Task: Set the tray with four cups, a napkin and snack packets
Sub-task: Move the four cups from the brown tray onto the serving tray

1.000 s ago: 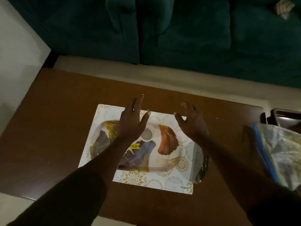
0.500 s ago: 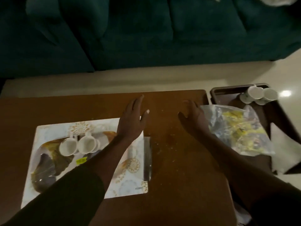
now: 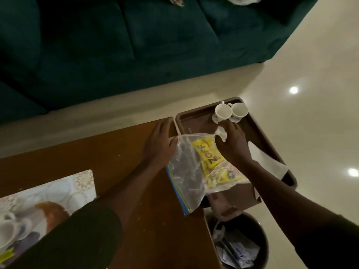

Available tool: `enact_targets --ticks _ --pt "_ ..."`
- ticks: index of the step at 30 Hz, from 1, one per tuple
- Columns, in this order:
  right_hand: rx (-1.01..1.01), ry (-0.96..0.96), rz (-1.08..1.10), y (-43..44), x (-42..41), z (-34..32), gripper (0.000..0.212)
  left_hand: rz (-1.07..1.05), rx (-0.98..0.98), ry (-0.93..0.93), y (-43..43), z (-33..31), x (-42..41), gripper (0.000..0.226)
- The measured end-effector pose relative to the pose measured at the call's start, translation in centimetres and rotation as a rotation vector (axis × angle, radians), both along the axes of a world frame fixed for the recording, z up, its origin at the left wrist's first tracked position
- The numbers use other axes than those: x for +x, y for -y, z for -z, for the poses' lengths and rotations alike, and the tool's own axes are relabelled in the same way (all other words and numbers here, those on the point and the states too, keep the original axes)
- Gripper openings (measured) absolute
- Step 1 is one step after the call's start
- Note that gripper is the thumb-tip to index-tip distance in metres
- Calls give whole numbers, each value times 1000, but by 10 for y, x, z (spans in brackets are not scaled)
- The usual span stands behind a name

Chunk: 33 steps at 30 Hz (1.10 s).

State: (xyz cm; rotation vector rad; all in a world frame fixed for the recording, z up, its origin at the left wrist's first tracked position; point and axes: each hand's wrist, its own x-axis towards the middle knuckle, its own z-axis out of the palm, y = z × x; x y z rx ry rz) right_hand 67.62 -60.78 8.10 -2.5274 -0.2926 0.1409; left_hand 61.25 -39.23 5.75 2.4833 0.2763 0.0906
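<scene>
Hands, left hand [image 3: 160,144] and right hand [image 3: 233,145], are pinching the clear zip-top plastic bag [image 3: 191,171]; yellow snack packets [image 3: 211,162] risk spilling floorward if it tilts.

Two white cups [image 3: 223,112] stand on the brown tray [image 3: 196,118], and two more cups [image 3: 7,230] sit at lower left. One clear zip bag [image 3: 186,171] holds yellow snack packets [image 3: 211,162]; their number cannot be told.
</scene>
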Motion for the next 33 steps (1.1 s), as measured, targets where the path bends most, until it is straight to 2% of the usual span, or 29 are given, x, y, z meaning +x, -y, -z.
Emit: enact_targets --ticks 5,6,9,10,11,14,20,25,28,33 --pt "-73 -54 78 54 45 9 42 46 -53 -24 55 12 42 65" --pt "-80 -72 90 61 55 9 49 48 -65 -31 66 16 50 66" --pt "-27 -86 98 77 83 12 88 52 -73 -42 94 26 71 69" --pt "-15 -96 116 80 92 13 93 54 -60 -39 103 29 79 70" --pt "-14 -106 123 83 101 17 89 52 -54 -41 111 31 86 72" --pt "-58 -84 61 89 126 32 59 38 -117 -56 134 32 114 74" --pt "-66 -46 -34 88 156 59 68 -136 -293 -104 169 45 167 72" --pt "-107 -83 -60 87 154 75 77 -235 -281 -124 179 61 172 71" --pt "-111 -77 -18 92 153 80 75 -237 -266 -100 180 63 173 61" --pt "8 -45 28 96 141 69 78 -267 -334 -1 177 56 165 57"
